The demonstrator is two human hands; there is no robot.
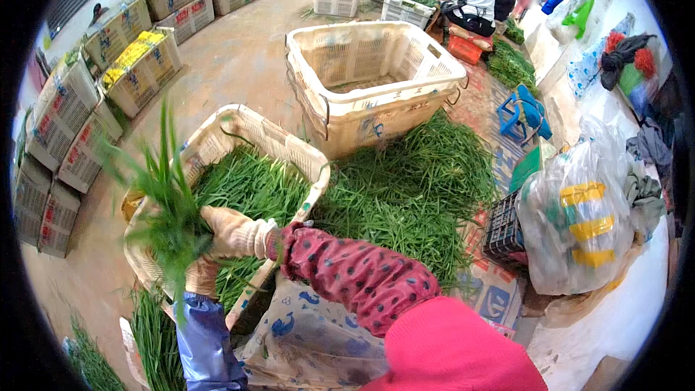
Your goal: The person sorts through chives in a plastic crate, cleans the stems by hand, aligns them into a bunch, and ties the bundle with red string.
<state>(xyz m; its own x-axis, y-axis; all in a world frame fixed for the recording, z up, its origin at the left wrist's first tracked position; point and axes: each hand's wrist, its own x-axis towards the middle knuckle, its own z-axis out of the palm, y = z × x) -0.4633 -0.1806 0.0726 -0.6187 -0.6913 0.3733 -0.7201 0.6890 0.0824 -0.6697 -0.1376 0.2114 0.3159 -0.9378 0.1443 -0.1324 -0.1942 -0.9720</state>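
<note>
A bunch of long, narrow green leaves (174,221), like chives, is raised over the near-left part of a pale plastic crate (315,166). My right hand (235,234), in a cream glove below a red dotted sleeve, is closed round the bunch. Just below it, my gloved left hand (202,276), with a blue sleeve, is against the bunch; leaves hide its fingers. Motion smears the leaf tips. More cut greens (253,185) lie inside the crate under my hands.
A big heap of greens (413,188) lies right of the crate, beside stacked empty crates (376,101). Filled crates (141,65) line the left wall. A black crate (503,228) and plastic bags (579,210) stand at right. Another person (470,0) sits at the back.
</note>
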